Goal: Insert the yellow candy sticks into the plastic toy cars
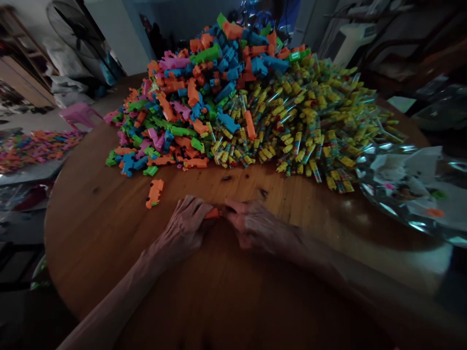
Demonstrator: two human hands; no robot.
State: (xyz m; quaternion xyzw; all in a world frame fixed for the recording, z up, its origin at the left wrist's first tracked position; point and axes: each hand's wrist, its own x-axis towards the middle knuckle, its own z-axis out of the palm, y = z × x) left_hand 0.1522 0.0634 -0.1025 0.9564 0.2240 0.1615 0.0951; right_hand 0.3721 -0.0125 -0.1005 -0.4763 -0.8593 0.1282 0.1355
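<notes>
Close to me over the round wooden table, my left hand (186, 221) is closed around a small orange plastic toy (212, 213), and only its right end shows. My right hand (255, 226) is closed in a pinch at that end. Its fingertips hide whatever is between them. A single orange toy truck (154, 193) lies on the wood beyond my left hand. Behind both hands rises a heap of toy vehicles (171, 112) in orange, blue, green and pink. Many thin clear tubes with yellow ends (302, 116) are piled against its right side.
A shiny metal tray (397, 209) with paper and plastic scraps is at the table's right edge. More coloured toys (40, 150) cover a lower surface at left, near a pink stool (78, 114). A fan (75, 29) stands behind. Small dark specks dot the wooden table (98, 233).
</notes>
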